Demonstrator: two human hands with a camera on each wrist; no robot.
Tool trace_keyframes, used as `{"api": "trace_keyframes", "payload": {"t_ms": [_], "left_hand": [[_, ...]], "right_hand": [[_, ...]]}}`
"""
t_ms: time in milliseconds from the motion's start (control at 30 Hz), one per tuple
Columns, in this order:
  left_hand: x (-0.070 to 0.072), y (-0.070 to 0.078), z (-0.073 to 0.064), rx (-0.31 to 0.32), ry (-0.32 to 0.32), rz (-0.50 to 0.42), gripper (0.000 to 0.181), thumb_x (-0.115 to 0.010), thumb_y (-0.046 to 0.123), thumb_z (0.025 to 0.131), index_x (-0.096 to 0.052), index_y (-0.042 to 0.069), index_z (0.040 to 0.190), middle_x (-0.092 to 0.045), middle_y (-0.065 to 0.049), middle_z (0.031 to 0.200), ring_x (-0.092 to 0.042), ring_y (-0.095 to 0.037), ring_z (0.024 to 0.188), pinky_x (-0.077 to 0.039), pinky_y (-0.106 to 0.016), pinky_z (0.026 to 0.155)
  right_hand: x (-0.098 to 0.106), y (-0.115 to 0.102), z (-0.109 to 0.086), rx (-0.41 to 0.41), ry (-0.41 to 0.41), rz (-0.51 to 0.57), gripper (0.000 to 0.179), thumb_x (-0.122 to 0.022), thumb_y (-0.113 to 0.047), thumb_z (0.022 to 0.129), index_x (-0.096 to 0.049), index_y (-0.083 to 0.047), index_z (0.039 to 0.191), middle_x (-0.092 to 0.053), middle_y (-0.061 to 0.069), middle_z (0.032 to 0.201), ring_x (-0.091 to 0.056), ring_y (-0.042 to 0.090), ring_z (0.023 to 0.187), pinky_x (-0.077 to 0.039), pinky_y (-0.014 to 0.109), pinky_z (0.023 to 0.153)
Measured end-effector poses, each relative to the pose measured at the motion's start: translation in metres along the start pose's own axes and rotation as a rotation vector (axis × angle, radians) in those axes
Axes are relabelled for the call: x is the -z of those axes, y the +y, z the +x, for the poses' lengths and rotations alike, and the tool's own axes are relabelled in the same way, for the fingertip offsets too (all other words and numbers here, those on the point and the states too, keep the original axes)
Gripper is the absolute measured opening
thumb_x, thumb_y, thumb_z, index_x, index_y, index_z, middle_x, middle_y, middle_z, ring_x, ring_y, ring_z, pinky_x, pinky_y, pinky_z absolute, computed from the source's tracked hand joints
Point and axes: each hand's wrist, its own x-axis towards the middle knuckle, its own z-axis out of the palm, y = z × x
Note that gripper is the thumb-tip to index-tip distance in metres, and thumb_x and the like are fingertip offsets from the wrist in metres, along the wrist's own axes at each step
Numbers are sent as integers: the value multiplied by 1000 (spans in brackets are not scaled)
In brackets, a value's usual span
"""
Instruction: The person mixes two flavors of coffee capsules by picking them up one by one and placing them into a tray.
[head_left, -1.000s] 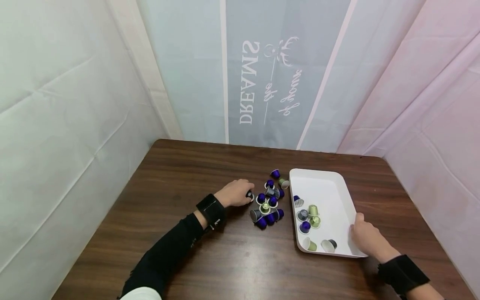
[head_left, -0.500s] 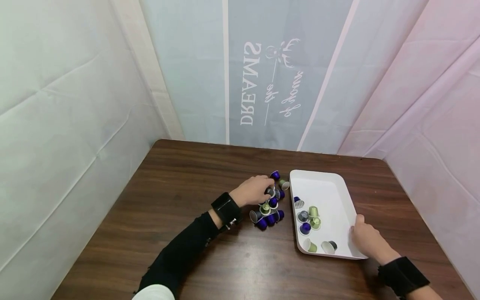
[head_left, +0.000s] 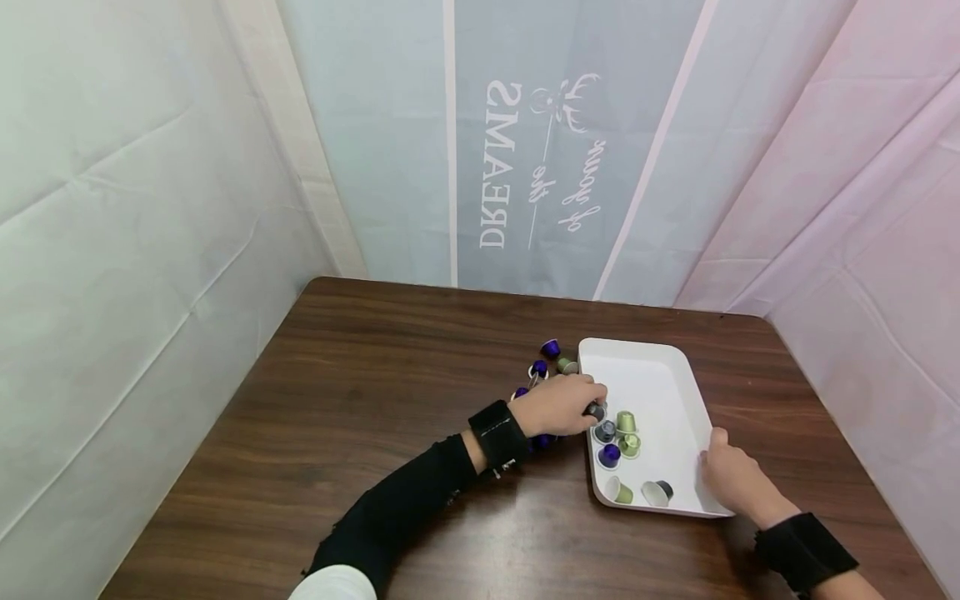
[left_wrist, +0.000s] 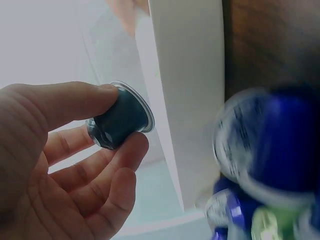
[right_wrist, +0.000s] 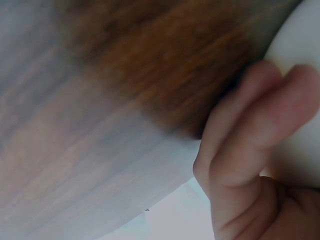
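My left hand [head_left: 558,404] pinches a dark coffee capsule [left_wrist: 121,117] between thumb and fingers, over the left side of a white tray [head_left: 667,387]. In the left wrist view the capsule is tilted, its silver rim turned toward the tray's wall. At the tray's right side, my right hand [head_left: 738,477] grips the rim; fingers [right_wrist: 272,117] lie along the wall in the right wrist view. Several capsules sit in the tray, among them a green capsule [head_left: 626,421] and a purple capsule [head_left: 609,455]. Left of the tray, a pile of capsules is partly hidden by my left hand.
A purple capsule [head_left: 551,347] and a green capsule [head_left: 567,366] lie just outside the tray's far left corner. All stands on a dark wooden table [head_left: 375,358]. Behind it hangs a printed cloth [head_left: 558,167], with pale fabric at both sides.
My left hand has moved right, from left of the pile, across it to over the tray's left side, carrying the dark coffee capsule. My right hand has stayed on the tray's rim.
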Motion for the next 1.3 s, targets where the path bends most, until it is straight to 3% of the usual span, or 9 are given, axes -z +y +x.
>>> {"api": "trace_keyframes", "payload": {"t_ms": [267, 567, 833, 1300], "left_hand": [[-8, 19, 10, -19, -48, 19, 18, -64, 27, 90, -61, 21, 107, -54, 9, 95, -48, -2, 78, -40, -16, 63], [-16, 32, 18, -41, -88, 63, 20, -64, 31, 90, -61, 24, 108, -52, 10, 93, -47, -1, 77, -40, -15, 63], [-22, 37, 21, -65, -82, 102, 16, -64, 30, 90, -60, 23, 103, -50, 11, 90, -46, -1, 77, -39, -15, 62], [-21, 38, 23, -60, -100, 70, 18, -65, 26, 91, -60, 22, 107, -52, 9, 92, -46, -2, 78, -39, -15, 64]], "right_hand": [[0, 0, 1, 3, 1, 4, 41, -36, -10, 99, -16, 22, 115, -53, 24, 76, -56, 29, 67, -45, 38, 58], [2, 1, 1, 26, 21, -5, 40, -37, -9, 99, -17, 22, 115, -53, 27, 78, -56, 29, 68, -45, 39, 59], [0, 3, 1, 32, 12, 2, 41, -36, -11, 100, -17, 22, 114, -53, 28, 79, -55, 30, 69, -45, 39, 59], [-2, 4, 2, 20, 8, 1, 42, -37, -12, 100, -16, 22, 115, -53, 26, 77, -55, 29, 68, -45, 39, 59]]}}
